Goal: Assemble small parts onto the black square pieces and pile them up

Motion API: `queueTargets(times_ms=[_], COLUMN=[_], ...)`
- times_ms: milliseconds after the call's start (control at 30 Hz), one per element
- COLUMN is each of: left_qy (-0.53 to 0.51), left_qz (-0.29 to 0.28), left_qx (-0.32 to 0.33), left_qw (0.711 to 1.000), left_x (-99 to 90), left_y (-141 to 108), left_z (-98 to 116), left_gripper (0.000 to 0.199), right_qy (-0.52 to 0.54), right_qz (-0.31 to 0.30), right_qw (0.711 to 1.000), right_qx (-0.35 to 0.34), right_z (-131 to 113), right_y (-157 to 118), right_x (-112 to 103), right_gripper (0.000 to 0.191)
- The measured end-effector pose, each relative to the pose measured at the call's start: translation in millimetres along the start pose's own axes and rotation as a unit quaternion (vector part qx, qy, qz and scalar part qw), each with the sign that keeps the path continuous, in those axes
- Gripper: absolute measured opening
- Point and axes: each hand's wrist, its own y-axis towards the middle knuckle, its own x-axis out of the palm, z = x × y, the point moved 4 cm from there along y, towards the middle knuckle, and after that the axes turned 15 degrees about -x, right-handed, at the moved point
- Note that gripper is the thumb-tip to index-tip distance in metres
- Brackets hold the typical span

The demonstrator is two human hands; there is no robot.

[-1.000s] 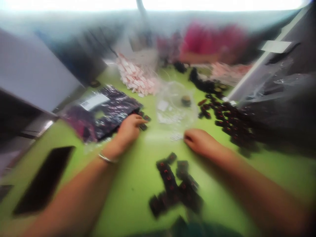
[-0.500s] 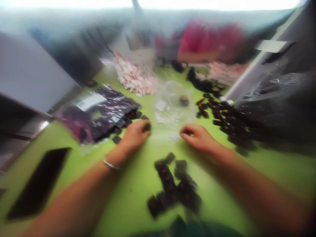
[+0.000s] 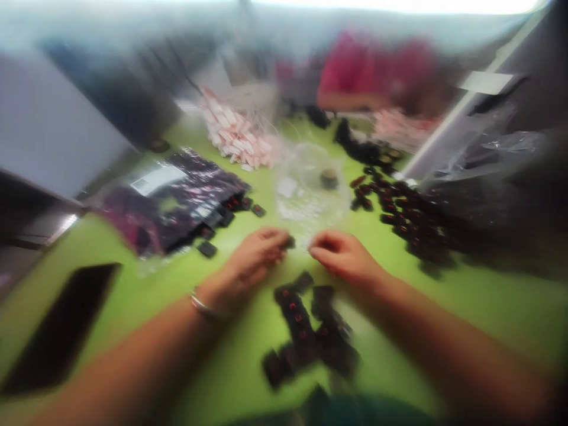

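My left hand point(image 3: 261, 251) is closed in a pinch, and a small black block point(image 3: 290, 242) sticks out at its fingertips. Just right of it, my right hand point(image 3: 339, 251) has thumb and forefinger together. Its fingertips are by a few tiny white pieces point(image 3: 305, 241); whether they hold one is too blurred to tell. Behind the hands lies a clear plastic bag point(image 3: 310, 160) with more small white pieces point(image 3: 299, 207) at its near end. Nearer to me is a pile of black blocks with red marks point(image 3: 306, 331).
On the left, a shiny bag point(image 3: 177, 189) spills black blocks point(image 3: 207, 248) beside a dark flat panel point(image 3: 62, 325). Pale pink-white pieces point(image 3: 239, 139) are heaped behind. More black parts point(image 3: 408, 219) lie right. A person in a pink top point(image 3: 355, 71) sits opposite.
My left hand has moved right, away from the shiny bag's mouth, with a black block now showing in its fingers. My right hand has shifted slightly left, so both hands are closer together.
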Motion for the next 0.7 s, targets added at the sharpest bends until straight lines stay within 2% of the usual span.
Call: queueTargets(times_ms=[100, 167, 333, 433, 600, 700], left_qy=[-0.014, -0.003, 0.072, 0.085, 0.046, 0.026], left_qz=[-0.001, -0.009, -0.051, -0.067, -0.076, -0.089], left_qx=[0.000, -0.011, -0.017, -0.016, -0.033, -0.039], left_qw=[1.000, 1.000, 0.996, 0.994, 0.995, 0.995], left_x=[8.3, 12.7, 21.3, 22.2, 19.2, 19.4], left_y=[-4, -6, -11, -13, -10, -8], left_z=[-7, -11, -14, -13, -11, -12], left_gripper=[0.030, 0.035, 0.034, 0.033, 0.037, 0.043], right_qy=[-0.015, -0.025, -0.001, 0.032, -0.013, -0.052], right_qz=[-0.054, -0.062, 0.013, 0.029, 0.088, 0.089], right_qw=[0.998, 0.997, 1.000, 0.999, 0.995, 0.991], right_qx=[-0.026, -0.031, -0.015, -0.003, -0.049, -0.088], right_z=[-3, -2, 1, 0, -4, -3], right_y=[-5, -8, -8, -6, -3, -2], right_x=[15, 20, 16, 12, 0, -2], right_gripper=[0.007, 0.008, 0.008, 0.011, 0.009, 0.008])
